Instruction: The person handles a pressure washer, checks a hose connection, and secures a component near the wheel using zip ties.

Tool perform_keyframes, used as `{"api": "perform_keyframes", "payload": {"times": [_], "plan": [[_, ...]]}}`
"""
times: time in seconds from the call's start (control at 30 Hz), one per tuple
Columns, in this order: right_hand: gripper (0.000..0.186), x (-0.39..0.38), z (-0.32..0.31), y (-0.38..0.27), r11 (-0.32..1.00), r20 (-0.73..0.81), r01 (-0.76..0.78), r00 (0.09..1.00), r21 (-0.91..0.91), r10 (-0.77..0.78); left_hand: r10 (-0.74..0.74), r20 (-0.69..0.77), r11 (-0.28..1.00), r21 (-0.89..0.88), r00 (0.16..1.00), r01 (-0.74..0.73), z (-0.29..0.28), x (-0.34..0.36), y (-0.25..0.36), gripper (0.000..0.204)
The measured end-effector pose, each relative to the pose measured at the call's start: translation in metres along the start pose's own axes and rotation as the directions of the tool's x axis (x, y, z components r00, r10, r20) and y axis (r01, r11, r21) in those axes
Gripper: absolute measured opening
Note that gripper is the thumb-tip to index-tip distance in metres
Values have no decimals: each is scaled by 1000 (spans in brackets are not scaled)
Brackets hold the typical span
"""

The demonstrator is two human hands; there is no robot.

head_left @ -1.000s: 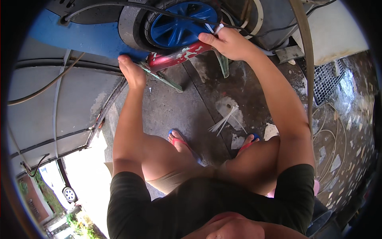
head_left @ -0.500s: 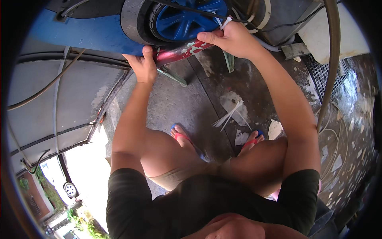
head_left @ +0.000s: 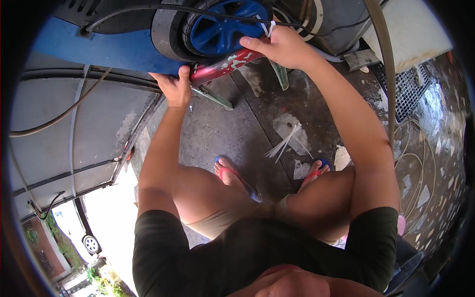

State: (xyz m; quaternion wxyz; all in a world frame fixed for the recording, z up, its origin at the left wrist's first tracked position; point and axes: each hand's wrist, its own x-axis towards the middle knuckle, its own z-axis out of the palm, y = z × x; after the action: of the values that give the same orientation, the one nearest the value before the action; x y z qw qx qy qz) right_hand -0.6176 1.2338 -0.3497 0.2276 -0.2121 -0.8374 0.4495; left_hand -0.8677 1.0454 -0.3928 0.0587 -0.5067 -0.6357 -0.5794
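- Well, in the head view my two hands are up at the red curved bar (head_left: 222,72), which lies along the near side of the blue wheel (head_left: 226,30), between one palm and the other.
- My right hand (head_left: 288,47) grips the bar's right end, thumb along the front, the fingers mostly hidden behind; I'd keep that hold firm and let it do the steadying.
- My left hand (head_left: 174,89) is at the other end, thumb upright by the edge of the blue panel (head_left: 111,49) (whether it grips bar or panel, I can't say, with the fingers partly tucked away).
- To handle it well, I think both ends want even pressure, so that the bar doesn't twist against the wheel.
- White ties (head_left: 267,29) stick up beside my right hand; I'd mind not to bend them with my knuckles.
- The black cable (head_left: 163,7) runs across the wheel, so fingers are best kept from snagging it.
- More white ties (head_left: 286,141) lie on the floor before my feet, well apart from both hands; I'd avoid stepping on them.
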Motion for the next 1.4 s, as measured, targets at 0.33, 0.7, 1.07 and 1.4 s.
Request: {"api": "perform_keyframes", "payload": {"times": [0.33,0.7,1.07,1.4], "plan": [[21,-50,44,62,948,-456,319,844,1,-284,166,-178,986,50,970,-160,-14,7,49,64],[18,-85,87,17,923,-32,365,931,125,-364,206,394,975,-9,896,-221,17,-38,115,53],[33,-82,83,6,968,40,208,976,139,-216,-252,220,945,-154,942,288,38,-46,129,50],[32,-66,60,25,934,-199,342,927,105,-317,-444,162,763,-447,881,466,50,-45,140,15]]}}
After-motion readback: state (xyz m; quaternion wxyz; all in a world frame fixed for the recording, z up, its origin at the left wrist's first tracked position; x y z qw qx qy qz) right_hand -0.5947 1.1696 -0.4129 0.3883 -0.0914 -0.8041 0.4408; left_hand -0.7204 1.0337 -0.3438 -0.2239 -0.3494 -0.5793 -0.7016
